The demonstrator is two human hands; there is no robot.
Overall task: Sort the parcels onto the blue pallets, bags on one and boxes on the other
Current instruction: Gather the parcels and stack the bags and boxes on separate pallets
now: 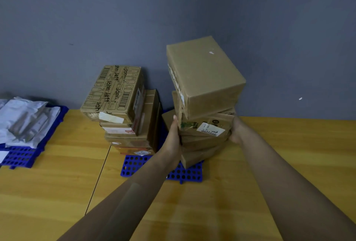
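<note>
A blue pallet (134, 165) in the middle of the wooden table carries two stacks of cardboard boxes. The left stack is topped by a printed box (113, 88). The right stack leans, with a plain brown box (206, 74) on top and a labelled box (210, 127) under it. My left hand (174, 138) presses flat against the left side of the right stack, and my right hand (237, 130) presses its right side, so both clasp the stack's middle. At the far left a second blue pallet (21, 156) holds silver and white bags (25, 119).
The yellow wooden table (269, 163) runs up to a grey-blue wall (173, 9) right behind the stacks. A seam in the tabletop (98, 177) runs between the two pallets. A white slip (2, 156) lies on the left pallet's front edge.
</note>
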